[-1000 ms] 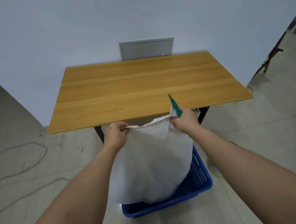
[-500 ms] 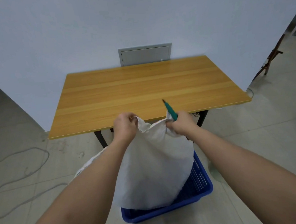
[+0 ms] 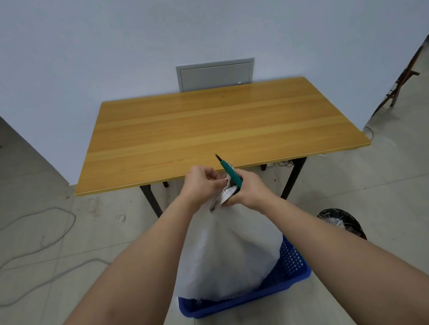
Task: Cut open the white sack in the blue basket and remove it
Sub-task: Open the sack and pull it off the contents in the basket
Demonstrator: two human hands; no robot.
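A white sack (image 3: pixel 230 255) hangs upright out of the blue basket (image 3: pixel 294 272) on the floor, its lower part still inside. My left hand (image 3: pixel 202 184) and my right hand (image 3: pixel 247 188) are close together just in front of the table's near edge, both gripping the sack's bunched top. My right hand also holds a green-handled cutting tool (image 3: pixel 228 170), its dark tip pointing up and away over the table edge. The sack's mouth is hidden between my fingers.
A wooden table (image 3: pixel 217 125) on black legs stands against the wall right ahead. A black bin (image 3: pixel 344 220) with scraps sits to the right of the basket. Cables (image 3: pixel 31 232) lie on the floor at the left. A grey wall panel (image 3: pixel 215 74) is behind the table.
My hands have come together, gathering the sack's spread top edge into a bunch. The sack now hangs narrower and straighter above the basket.
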